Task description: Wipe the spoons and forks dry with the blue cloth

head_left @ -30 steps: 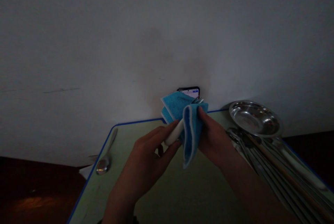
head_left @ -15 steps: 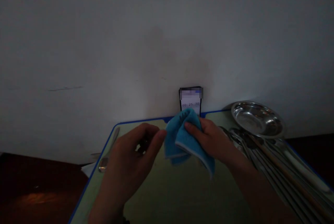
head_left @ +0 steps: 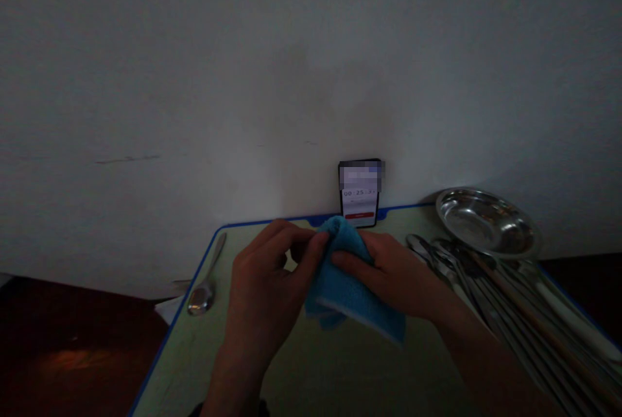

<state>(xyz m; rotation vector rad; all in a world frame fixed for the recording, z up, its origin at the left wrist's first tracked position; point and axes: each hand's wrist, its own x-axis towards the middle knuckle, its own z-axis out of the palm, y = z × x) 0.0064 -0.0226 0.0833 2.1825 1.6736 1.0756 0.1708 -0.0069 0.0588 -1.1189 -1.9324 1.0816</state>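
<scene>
A small blue cloth with a pale edge is bunched up above the table. My right hand is closed around it, thumb lying across the front. At the cloth's top left, my left hand pinches it between thumb and fingers. Whether anything is wrapped inside the folds cannot be made out. Left of my left hand, a metal spoon lies near the table's left edge.
The pale green table has a blue rim and meets a grey wall. A phone showing a timer leans there. At right are a shiny metal bowl and a heap of long-handled metal utensils.
My left hand has moved right, onto the cloth's top. The cloth has dropped slightly and is gathered tighter, and more of the phone shows above it.
</scene>
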